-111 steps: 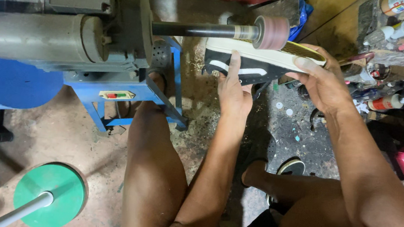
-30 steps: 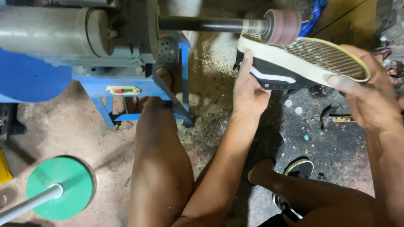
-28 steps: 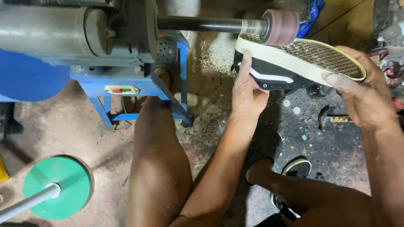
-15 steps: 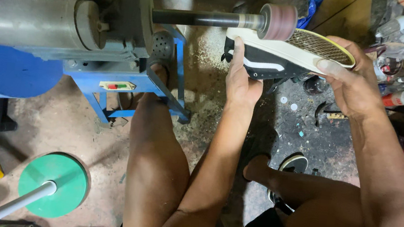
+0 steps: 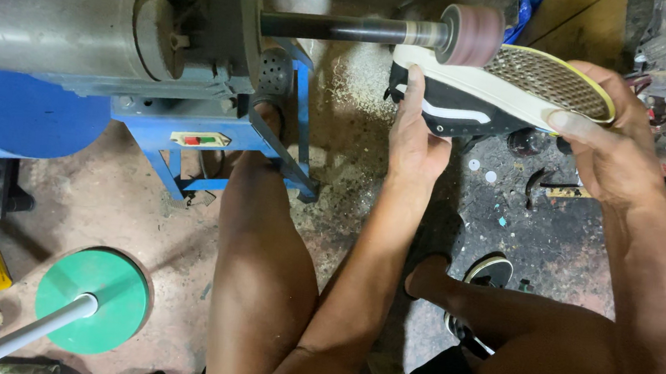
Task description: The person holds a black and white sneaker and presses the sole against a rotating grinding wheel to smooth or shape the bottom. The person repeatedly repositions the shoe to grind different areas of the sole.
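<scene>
Sneaker [image 5: 474, 103], black w/ white stripe, is being pressed sole-edge against pink sanding drum [image 5: 470, 35] on grinder shaft. Left hand [image 5: 414, 134] is gripping one end, right hand [image 5: 613, 146] clasping the other. Sanding step; next probably needs rotating shoe steadily.

Light: even and fairly bright, seemingly from above, no harsh glare
Shadows: soft and dark on the floor [image 5: 510, 230] between the forearms and under the legs
Sheen: mild highlight along the grey motor housing [image 5: 60, 35]
Sharpness: centre crisp
Edges: wide-angle stretch; top right corner clutter dim and hard to read
</scene>
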